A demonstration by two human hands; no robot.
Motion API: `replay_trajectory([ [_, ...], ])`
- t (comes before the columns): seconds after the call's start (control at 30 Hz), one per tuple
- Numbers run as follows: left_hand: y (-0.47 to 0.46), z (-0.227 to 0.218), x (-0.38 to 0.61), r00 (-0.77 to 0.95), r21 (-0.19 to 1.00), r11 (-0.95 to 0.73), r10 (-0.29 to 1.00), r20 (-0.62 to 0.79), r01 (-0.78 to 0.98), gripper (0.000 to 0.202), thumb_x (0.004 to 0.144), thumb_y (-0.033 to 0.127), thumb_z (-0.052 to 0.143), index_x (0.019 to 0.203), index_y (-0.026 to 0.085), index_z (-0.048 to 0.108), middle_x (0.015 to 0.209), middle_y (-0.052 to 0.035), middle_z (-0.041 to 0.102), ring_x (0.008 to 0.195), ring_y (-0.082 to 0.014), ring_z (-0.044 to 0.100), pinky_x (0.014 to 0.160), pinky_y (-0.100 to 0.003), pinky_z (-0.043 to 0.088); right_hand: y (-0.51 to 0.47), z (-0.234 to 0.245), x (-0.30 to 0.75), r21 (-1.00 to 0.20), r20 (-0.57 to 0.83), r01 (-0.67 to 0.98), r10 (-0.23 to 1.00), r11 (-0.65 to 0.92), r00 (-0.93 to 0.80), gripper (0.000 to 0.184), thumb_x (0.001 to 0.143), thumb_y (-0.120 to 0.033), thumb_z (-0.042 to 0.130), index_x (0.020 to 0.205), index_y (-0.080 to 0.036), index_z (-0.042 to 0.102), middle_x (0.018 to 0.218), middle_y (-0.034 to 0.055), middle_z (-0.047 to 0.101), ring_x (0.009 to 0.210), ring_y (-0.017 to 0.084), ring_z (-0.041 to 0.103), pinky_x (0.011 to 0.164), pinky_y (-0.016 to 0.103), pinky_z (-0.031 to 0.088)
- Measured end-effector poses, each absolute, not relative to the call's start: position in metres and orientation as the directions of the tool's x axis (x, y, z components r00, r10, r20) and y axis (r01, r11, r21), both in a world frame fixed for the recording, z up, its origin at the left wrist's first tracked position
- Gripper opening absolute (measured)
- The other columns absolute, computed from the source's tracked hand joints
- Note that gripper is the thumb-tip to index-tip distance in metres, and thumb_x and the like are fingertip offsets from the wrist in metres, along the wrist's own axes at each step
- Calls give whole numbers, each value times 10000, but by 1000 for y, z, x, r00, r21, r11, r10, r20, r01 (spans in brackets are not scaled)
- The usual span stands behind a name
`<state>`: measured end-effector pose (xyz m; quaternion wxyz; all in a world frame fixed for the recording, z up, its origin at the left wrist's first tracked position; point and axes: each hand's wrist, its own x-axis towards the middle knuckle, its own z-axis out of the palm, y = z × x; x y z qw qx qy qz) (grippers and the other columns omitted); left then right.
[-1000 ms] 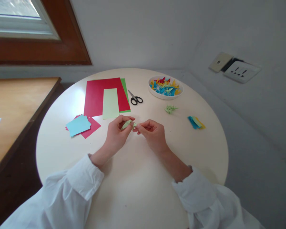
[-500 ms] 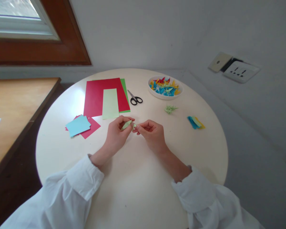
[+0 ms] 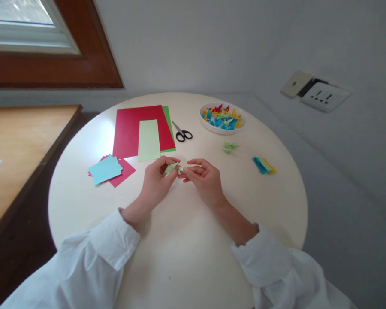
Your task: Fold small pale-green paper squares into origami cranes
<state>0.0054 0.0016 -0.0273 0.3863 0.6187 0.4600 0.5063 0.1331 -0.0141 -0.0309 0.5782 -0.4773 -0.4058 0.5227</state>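
Note:
A small folded piece of pale green paper (image 3: 170,168) is pinched between the thumb and fingers of my left hand (image 3: 158,177). My right hand (image 3: 205,180) closes thumb and finger on the right tip of the same folded paper. Both hands are above the middle of the round white table (image 3: 180,257), and the fingers hide part of the paper. Beyond them, a pale green paper strip (image 3: 149,139) lies on a large red sheet (image 3: 127,128), with a green sheet (image 3: 167,122) under it.
Black-handled scissors (image 3: 182,133) lie behind my hands. A white dish (image 3: 212,128) holds many colourful folded paper cranes, near a small pile of green folded papers (image 3: 230,147). Folded blue and yellow papers (image 3: 264,165) lie right; blue squares (image 3: 106,170) over pink ones (image 3: 125,172) lie left.
My right index finger has lifted and straightened a little away from the paper. Both hands otherwise stay in nearly the same place.

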Motion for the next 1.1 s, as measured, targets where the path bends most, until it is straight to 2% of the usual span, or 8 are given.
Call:
replay_trajectory([
  [0.4,3,-25,4,24,944,-270,962,270,189,90,727,247,602,717,161,581,844,-59,669,794,-169,626,734,-301,491,-13,-31,135,-973,-43,-228,994,-19,101,313,647,-389,682,852,-179,572,620,-10,688,602,155,685,566,264,531],
  [0.63,2,-25,4,57,945,-280,960,274,171,93,736,243,608,747,156,578,887,-69,674,794,-160,628,716,-283,491,-13,-32,134,-982,16,-185,995,35,101,256,613,-267,692,816,-181,562,573,-41,650,541,125,645,544,243,495],
  [0.8,1,-25,5,113,945,-288,955,273,155,129,768,260,584,833,149,603,924,-82,674,831,-167,629,729,-286,489,-13,-33,134,-983,56,-166,992,74,109,193,629,-241,659,780,-181,555,553,-51,627,519,114,628,539,240,485],
  [0.97,0,-25,5,165,930,-290,952,258,224,234,791,275,544,965,134,612,991,-114,675,871,-194,632,748,-314,495,-11,-35,135,-986,33,-156,993,52,117,197,634,-254,644,791,-181,552,573,-45,627,515,107,611,477,218,445],
  [1.1,-2,-27,5,209,905,-317,941,265,282,295,794,266,533,1040,118,604,1038,-134,673,905,-202,636,760,-307,503,-10,-36,135,-982,64,-172,993,80,98,189,644,-263,642,787,-184,549,605,-38,633,525,100,601,489,220,444],
])
